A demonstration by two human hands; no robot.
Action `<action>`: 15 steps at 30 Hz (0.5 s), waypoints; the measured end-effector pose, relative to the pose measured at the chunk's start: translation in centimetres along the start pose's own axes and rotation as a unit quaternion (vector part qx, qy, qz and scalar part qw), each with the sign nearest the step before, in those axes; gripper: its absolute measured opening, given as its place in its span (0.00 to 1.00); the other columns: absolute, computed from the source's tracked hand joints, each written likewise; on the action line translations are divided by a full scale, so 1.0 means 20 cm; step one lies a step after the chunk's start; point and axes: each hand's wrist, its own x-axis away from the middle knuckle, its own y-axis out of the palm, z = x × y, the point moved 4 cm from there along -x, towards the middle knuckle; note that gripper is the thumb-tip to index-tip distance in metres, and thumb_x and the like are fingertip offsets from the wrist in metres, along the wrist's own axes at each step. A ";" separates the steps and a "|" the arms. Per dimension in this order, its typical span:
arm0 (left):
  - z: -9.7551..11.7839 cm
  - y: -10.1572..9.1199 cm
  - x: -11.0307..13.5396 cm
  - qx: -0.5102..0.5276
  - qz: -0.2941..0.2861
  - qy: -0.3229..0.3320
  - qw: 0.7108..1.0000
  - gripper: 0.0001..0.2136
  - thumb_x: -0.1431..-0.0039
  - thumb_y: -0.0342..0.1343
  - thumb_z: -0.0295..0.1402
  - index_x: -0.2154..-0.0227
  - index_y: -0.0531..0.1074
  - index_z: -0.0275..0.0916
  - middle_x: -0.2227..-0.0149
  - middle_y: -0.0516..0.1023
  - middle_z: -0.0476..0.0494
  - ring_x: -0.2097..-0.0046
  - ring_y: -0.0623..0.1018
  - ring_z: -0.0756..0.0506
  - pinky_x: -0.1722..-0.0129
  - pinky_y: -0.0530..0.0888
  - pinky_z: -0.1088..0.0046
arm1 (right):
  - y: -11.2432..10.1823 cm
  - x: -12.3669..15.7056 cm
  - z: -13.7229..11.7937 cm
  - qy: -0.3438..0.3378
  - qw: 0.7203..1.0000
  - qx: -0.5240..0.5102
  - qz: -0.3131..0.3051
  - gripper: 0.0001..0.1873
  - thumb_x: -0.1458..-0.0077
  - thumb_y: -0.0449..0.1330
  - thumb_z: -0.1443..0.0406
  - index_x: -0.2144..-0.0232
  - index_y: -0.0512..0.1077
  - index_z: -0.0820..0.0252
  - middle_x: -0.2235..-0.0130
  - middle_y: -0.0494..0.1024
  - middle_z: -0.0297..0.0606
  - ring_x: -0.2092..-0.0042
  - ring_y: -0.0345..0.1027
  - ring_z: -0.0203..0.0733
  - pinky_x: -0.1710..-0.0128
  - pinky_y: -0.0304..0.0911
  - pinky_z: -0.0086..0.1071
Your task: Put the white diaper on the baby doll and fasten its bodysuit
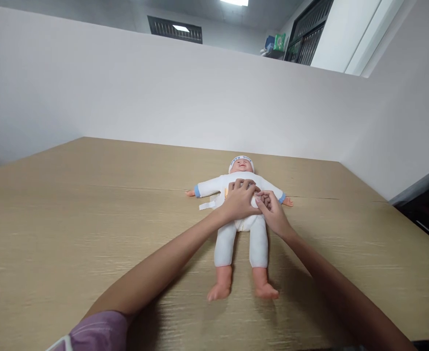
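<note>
A baby doll [259,241] in white clothes with blue cuffs lies on its back on the wooden table, head away from me and feet toward me. Around its hips is a white diaper [244,224]; a white tab [207,205] sticks out loose on the left side. My left hand [241,199] lies flat across the doll's belly on the diaper's front, fingers stretched out. At the doll's waist on the right, my right hand [271,207] has its thumb and fingers pinched together at the diaper's edge. What exactly they pinch is partly hidden.
The wooden table [90,219] reaches to a white partition wall [163,92] behind the doll. At the far right stands a dark object [426,209] beside the table. Beyond the wall, a green package [279,42] sits high up near a barred window.
</note>
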 end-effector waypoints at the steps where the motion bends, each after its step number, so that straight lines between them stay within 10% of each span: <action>1: 0.00 0.00 0.00 0.006 -0.002 0.000 1.000 0.26 0.44 0.70 0.50 0.46 0.76 0.45 0.35 0.75 0.40 0.37 0.67 0.29 0.37 0.64 0.47 | -0.02 0.03 -0.02 -0.031 0.999 0.025 -0.001 0.19 0.30 0.56 0.50 0.49 0.74 0.55 0.55 0.76 0.42 0.54 0.71 0.47 0.49 0.69 0.41; 6: -0.02 0.00 0.00 0.032 -0.017 -0.012 0.999 0.27 0.47 0.72 0.46 0.45 0.76 0.46 0.31 0.69 0.39 0.33 0.64 0.28 0.35 0.63 0.44 | -0.05 0.13 -0.07 -0.194 0.966 0.163 -0.054 0.27 0.25 0.51 0.55 0.29 0.67 0.49 0.30 0.68 0.46 0.29 0.60 0.55 0.27 0.53 0.55; 15: -0.23 -0.15 0.11 0.296 0.022 0.019 0.955 0.24 0.29 0.57 0.47 0.36 0.69 0.43 0.34 0.73 0.36 0.34 0.72 0.36 0.35 0.71 0.56 | -0.04 0.14 -0.01 -0.218 0.959 0.132 -0.123 0.31 0.22 0.45 0.57 0.22 0.53 0.48 0.23 0.59 0.40 0.23 0.51 0.50 0.23 0.49 0.53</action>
